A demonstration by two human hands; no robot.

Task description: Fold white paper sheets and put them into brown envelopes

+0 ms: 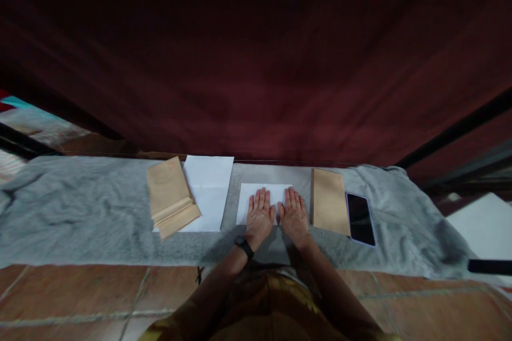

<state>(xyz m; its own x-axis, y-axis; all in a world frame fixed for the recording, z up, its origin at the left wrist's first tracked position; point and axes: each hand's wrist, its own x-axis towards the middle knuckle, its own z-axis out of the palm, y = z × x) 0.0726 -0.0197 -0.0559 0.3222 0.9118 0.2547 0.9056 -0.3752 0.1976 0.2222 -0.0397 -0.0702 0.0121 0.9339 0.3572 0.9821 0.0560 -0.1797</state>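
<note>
A white sheet of paper (244, 205), seemingly folded, lies on the grey cloth in front of me. My left hand (260, 216), with a black band on its wrist, rests flat on the paper, fingers stretched forward. Beside it my right hand (294, 216) also lies flat, palm down, over the paper's right part. The two thumbs are close together. Both hands hide much of the sheet. Just right of my right hand is a brown envelope (330, 201).
A dark phone (360, 218) lies right of the brown envelope. On the left, several brown envelopes (168, 186) overlap larger white sheets (210, 192). The grey cloth (100, 208) covers a long narrow surface. Dark red fabric (256, 90) hangs behind it; tiled floor (80, 293) shows in front.
</note>
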